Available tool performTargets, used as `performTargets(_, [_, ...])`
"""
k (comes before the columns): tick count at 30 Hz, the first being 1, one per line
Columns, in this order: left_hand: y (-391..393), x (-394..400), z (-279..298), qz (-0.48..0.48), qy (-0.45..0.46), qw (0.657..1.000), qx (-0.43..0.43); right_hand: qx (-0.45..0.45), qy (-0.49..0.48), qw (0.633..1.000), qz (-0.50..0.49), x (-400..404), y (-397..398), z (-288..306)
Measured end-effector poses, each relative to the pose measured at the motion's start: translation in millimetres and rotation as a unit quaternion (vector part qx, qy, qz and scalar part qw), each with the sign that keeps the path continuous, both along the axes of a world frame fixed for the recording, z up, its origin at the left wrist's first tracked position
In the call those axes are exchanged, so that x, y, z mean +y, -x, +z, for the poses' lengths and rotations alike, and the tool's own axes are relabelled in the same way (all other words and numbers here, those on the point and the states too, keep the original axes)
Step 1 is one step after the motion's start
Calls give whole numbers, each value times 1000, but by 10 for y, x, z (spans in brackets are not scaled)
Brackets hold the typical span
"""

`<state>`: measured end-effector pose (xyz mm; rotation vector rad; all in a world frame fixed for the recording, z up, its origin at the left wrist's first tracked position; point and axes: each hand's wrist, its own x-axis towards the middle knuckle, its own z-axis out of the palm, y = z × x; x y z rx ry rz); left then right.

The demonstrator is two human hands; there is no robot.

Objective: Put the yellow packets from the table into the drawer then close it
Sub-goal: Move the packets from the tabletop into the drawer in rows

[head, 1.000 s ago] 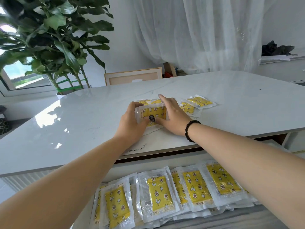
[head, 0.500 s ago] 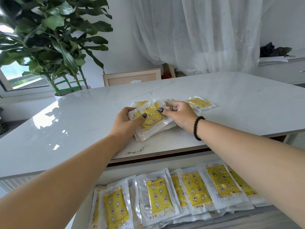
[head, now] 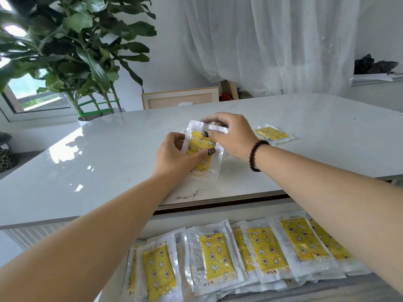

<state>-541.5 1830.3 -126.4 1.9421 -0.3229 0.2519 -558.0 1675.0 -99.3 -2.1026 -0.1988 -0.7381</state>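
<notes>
bright, soft daylight fills the room, coming through the window [head: 32, 92] at left and the sheer curtain [head: 272, 44] behind. the glossy counter [head: 98, 166] carries white glare patches and a faint plant reflection. wide-angle bending curves the edges; the near forearms look slightly soft, shadows faint.

The white marble table [head: 109, 162] carries one yellow packet [head: 272, 133] lying flat toward its right side, well back from the near edge. A dark speckled smudge [head: 187, 194] marks the near edge.
</notes>
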Motion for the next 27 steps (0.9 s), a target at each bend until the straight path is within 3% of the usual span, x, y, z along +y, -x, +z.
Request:
performTargets(3, [-11,-6,-19,-48,-12,998,26,-1,34,999,20,25,28,48])
performTargets(6, [-29,18,-30,-81,52,992,75,-6,18,1000,12,-1,7,34])
performTargets(8, [-37,42,-34,-84,125,984,97,-24,19,998,-54,-92,-16,-12])
performTargets(10, [-59,69,-38,-59,176,977,108,-20,92,983,-159,-272,-45,-132])
performTargets(13, [-91,84,-44,-39,194,974,108,135,221,922,-286,-565,-55,-355])
performTargets(15, [-79,75,-40,-44,193,974,105,259,214,890,-309,-636,-27,-401])
performTargets(18, [-65,69,-30,-41,194,974,106,329,227,870,-289,-623,-40,-386])
performTargets(22, [-78,65,-29,-25,192,976,103,298,241,882,-275,-634,-44,-388])
performTargets(27, [-47,53,-15,-30,205,973,103,189,267,917,-228,-600,-8,-403])
